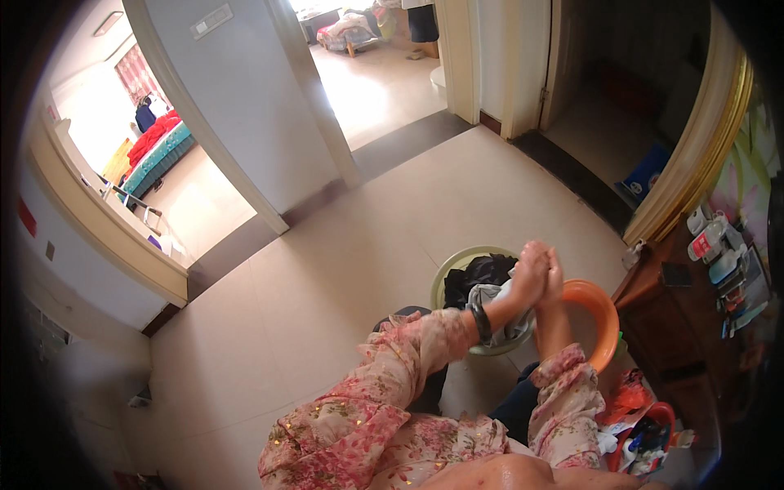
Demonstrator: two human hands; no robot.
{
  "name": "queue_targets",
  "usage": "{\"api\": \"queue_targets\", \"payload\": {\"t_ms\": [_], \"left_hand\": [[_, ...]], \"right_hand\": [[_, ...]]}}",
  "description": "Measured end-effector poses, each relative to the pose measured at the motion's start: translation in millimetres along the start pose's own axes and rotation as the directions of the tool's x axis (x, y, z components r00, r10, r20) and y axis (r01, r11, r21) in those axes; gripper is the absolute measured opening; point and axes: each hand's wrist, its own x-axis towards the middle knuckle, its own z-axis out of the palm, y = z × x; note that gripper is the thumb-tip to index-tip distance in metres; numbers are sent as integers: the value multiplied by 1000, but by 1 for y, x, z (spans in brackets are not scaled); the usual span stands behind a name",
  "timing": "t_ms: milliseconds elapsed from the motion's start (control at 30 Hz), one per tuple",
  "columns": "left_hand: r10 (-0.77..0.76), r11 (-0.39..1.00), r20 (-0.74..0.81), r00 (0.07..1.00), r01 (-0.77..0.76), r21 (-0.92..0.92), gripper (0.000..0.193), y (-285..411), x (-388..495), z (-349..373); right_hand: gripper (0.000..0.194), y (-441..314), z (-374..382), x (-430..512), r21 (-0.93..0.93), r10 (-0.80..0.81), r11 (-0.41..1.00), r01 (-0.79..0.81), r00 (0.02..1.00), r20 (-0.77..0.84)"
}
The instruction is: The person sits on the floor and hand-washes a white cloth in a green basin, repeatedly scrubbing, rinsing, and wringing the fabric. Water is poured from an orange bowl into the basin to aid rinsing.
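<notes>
My left hand and my right hand are pressed palm to palm, fingers pointing away from me, over the space between two basins. Their skin looks wet, and whatever might lie between the palms is hidden. A dark bracelet circles my left wrist. Beneath the left forearm, a pale green basin contains black cloth and light grey cloth. The orange basin stands on the floor to the right, partly covered by my right forearm.
A dark wooden cabinet at right carries a labelled bottle and several small items. Beside my right sleeve is a red bin full of litter. Tiled floor runs toward several doorways; a bed shows through the left one.
</notes>
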Motion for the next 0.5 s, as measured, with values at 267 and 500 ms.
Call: {"api": "queue_targets", "payload": {"t_ms": [267, 500], "left_hand": [[-71, 997, -29, 997, 71, -19, 42, 71, -34, -16], [34, 992, 7, 999, -35, 123, 33, 111, -29, -31]], "right_hand": [[41, -8, -4, -6, 118, 137, 979, -167, 964, 229], [38, -2, 17, -15, -44, 47, 998, -49, 998, -42]]}}
